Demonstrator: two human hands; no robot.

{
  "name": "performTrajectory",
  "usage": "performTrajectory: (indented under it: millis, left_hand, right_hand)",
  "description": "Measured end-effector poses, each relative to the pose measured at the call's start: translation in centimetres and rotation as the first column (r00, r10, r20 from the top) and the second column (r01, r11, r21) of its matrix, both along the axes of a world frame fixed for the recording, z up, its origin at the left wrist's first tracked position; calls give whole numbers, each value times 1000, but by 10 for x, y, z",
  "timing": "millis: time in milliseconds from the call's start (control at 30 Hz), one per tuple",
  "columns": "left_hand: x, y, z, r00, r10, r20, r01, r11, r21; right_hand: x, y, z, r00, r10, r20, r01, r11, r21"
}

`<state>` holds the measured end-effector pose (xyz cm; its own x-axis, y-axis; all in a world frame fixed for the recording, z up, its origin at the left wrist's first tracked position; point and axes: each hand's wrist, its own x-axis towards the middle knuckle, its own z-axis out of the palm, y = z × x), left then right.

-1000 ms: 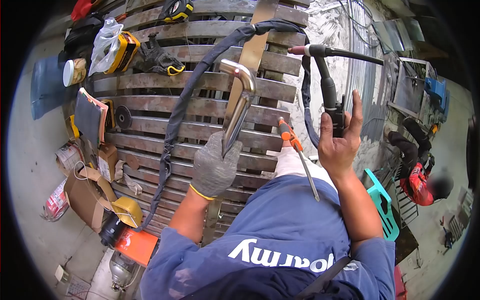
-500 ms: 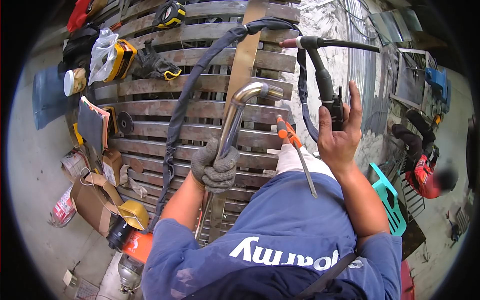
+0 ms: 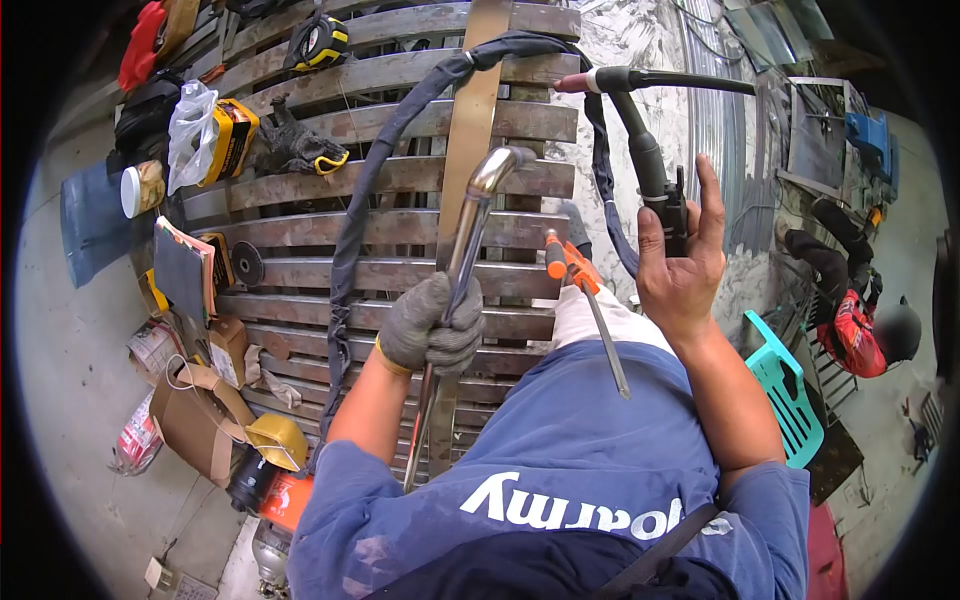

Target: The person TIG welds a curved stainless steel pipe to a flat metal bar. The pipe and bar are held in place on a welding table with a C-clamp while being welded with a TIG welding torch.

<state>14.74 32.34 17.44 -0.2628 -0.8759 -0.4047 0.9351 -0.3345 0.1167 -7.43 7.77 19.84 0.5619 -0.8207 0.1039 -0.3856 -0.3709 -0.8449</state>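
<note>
My left hand, in a grey knit glove, is wrapped around a shiny bent metal pipe. The pipe's elbow is at the upper end, and its straight part runs down past my wrist. My bare right hand holds the black handle of a TIG welding torch, with index finger and thumb raised beside it. The torch's pink nozzle points left, apart from the pipe. A dark sleeved cable arcs above the pipe. An orange-handled tool with a long metal blade lies over my lap.
Under the pipe is a slatted metal bench. A tape measure, a dark glove, a cutting disc and a cardboard box lie to the left. A teal plastic chair and another person in red are on the right.
The pipe has turned in my left hand, so its bent end, which pointed right, now looks foreshortened. My left hand has shifted slightly right. My right hand keeps the torch almost still.
</note>
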Motion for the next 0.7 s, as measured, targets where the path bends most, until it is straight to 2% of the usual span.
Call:
performTrajectory:
  millis: [33, 100, 133, 233, 267, 467, 500, 567, 700]
  left_hand:
    - [-6, -2, 6, 973, -23, 228, -6, 992, 125]
    - [-19, -5, 13, 770, -145, 621, -104, 932, 348]
    - [-25, -2, -1, 241, -219, 945, -104, 963, 250]
    - [-41, -16, 30, -303, -246, 921, -153, 966, 208]
    - [-46, -19, 35, -321, -297, 899, -183, 951, 249]
    - [-62, -22, 34, -575, -348, 740, -257, 936, 240]
    - [-62, -22, 34, -606, -362, 708, -270, 931, 246]
    - [-63, -22, 31, -622, -379, 685, -274, 925, 263]
    - [-59, -25, 23, -680, -372, 632, -269, 928, 258]
  right_hand:
    - [0, 0, -1, 1000, -3, 3, 3, 1000, -3]
    - [1, 1, -1, 1000, -9, 4, 9, 1000, -3]
    - [1, 1, 0, 1000, -11, 5, 11, 1000, 0]
    - [3, 1, -7, 999, -8, 49, 10, 1000, -28]
    - [4, 0, -10, 998, -8, 69, 11, 999, -44]
    - [9, -2, -6, 998, 2, 67, 2, 998, -55]
    - [8, -2, -5, 998, 3, 55, -2, 1000, -13]
    - [6, -2, -2, 999, 7, 31, -9, 997, 73]
    - [11, -7, -6, 998, -8, 63, 4, 998, 63]
